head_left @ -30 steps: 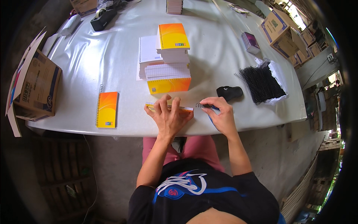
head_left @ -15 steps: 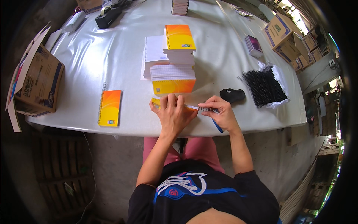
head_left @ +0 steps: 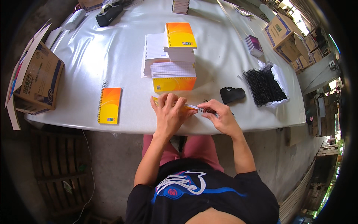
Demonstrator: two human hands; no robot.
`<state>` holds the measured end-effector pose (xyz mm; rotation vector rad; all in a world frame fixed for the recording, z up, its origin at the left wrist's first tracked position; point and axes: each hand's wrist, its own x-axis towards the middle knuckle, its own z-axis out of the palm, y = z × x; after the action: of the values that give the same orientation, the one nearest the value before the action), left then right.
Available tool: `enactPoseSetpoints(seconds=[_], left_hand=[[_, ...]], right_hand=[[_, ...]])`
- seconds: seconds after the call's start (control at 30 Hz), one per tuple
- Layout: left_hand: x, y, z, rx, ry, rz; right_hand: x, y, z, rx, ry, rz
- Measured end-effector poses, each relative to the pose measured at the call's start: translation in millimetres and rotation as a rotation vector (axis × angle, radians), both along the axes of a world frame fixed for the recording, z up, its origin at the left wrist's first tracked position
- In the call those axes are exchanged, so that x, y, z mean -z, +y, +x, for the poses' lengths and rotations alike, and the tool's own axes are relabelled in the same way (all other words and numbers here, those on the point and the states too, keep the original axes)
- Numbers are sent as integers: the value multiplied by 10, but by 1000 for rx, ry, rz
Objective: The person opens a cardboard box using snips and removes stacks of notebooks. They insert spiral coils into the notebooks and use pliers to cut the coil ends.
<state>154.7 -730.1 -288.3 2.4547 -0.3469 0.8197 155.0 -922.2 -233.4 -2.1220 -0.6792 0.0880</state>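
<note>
My left hand (head_left: 169,114) lies flat with spread fingers on a small orange notebook (head_left: 188,106) at the near edge of the white table (head_left: 112,48). Only the notebook's top edge shows past the fingers. My right hand (head_left: 220,115) pinches a black spiral binding coil (head_left: 206,110) at the notebook's right side. Just beyond my hands stand stacks of notebook pages with orange covers (head_left: 173,72).
A finished orange spiral notebook (head_left: 109,105) lies at the left. A pile of black coils (head_left: 264,86) and a small black tool (head_left: 231,94) sit at the right. A cardboard box (head_left: 35,84) overhangs the left edge; more boxes (head_left: 283,37) stand far right.
My hands stay on the notebook; the right hand has shifted slightly along the coil at its edge. Nothing else has moved.
</note>
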Motion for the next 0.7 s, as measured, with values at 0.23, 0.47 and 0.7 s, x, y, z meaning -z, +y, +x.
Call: enactPoseSetpoints(seconds=[0.23, 0.47, 0.7], left_hand=[[-63, 95, -80, 139, 38, -93], [-14, 88, -176, 153, 22, -12], [-30, 174, -225, 162, 72, -12]], right_hand=[[-85, -402, 269, -1, -97, -357], [412, -1312, 600, 213, -368, -600], [63, -186, 174, -352, 127, 769]])
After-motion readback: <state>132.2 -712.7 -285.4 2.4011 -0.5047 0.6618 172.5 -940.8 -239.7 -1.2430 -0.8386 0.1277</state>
